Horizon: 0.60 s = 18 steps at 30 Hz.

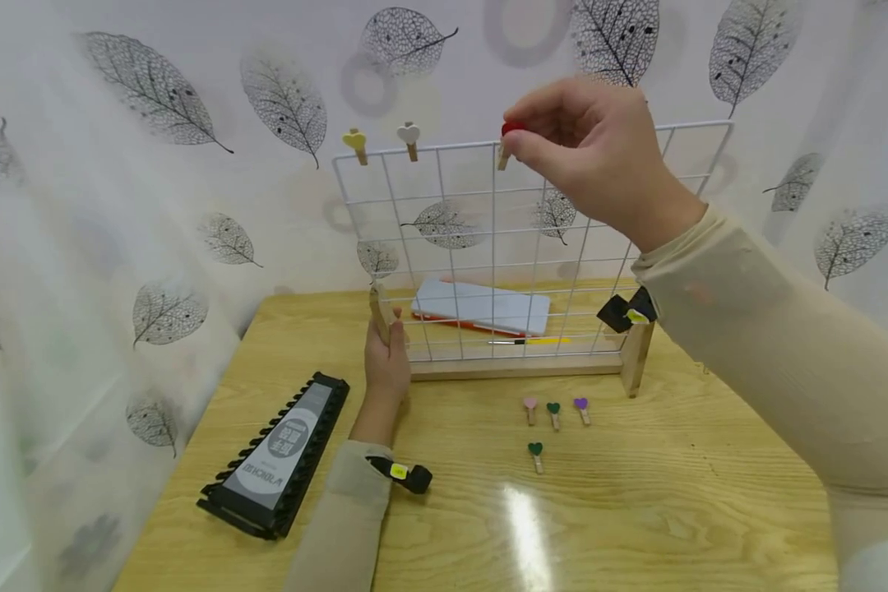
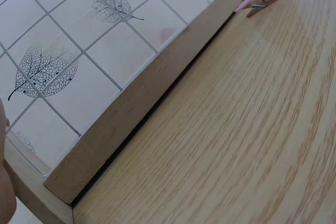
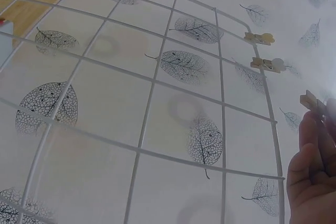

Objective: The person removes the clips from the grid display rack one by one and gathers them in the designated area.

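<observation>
My right hand [image 1: 607,156] pinches a small wooden clothespin with a red heart [image 1: 513,127] between thumb and fingers. In the head view it overlaps the top wire of a white wire grid rack [image 1: 492,247]; in the right wrist view the clothespin [image 3: 312,100] appears apart from that wire. Clipped along the top wire, left of it, are a yellow heart clothespin [image 1: 355,141] and a white heart clothespin [image 1: 409,138]. Down at the rack's left end, my left hand [image 1: 388,362] grips the wooden side foot [image 1: 380,312].
In front of the rack lie a pink [image 1: 530,409], a purple [image 1: 580,409] and two green heart clothespins [image 1: 536,455]. Left on the table [image 1: 673,493] is a black-edged grey case [image 1: 277,452]. Behind the grid lie a pale flat box [image 1: 481,306] and a yellow-and-black brush-like stick [image 1: 548,340].
</observation>
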Tool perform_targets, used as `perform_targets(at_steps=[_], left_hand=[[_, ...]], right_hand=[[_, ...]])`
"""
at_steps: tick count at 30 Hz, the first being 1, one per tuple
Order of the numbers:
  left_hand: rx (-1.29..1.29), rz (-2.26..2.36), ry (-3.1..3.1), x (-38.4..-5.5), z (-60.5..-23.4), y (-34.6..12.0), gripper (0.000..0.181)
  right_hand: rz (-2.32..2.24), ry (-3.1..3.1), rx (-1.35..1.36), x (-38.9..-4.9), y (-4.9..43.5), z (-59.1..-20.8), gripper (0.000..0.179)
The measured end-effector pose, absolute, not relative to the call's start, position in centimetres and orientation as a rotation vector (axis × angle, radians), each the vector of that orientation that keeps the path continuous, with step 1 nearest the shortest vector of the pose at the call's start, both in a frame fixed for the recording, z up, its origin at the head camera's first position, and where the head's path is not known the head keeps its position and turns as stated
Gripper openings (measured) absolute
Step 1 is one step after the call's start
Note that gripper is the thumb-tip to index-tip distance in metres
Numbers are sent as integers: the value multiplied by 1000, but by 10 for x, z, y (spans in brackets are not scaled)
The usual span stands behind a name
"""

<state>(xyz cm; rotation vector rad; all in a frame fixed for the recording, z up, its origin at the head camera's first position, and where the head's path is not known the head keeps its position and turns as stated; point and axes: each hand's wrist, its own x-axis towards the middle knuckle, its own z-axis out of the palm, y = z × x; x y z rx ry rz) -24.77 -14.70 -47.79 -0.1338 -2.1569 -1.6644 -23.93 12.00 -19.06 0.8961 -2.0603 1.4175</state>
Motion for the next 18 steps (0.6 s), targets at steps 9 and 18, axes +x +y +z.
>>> perform_targets(at_steps=[9,18], left_hand=[[-163,-1646,-2131,-248,-477,-147,39],[-172,-1628,-2129,-248,-479,-148,42]], right_hand=[[1432,-2035,930,-231,126,-197,13],[1396,-2048,974,-225,132,-206,12]])
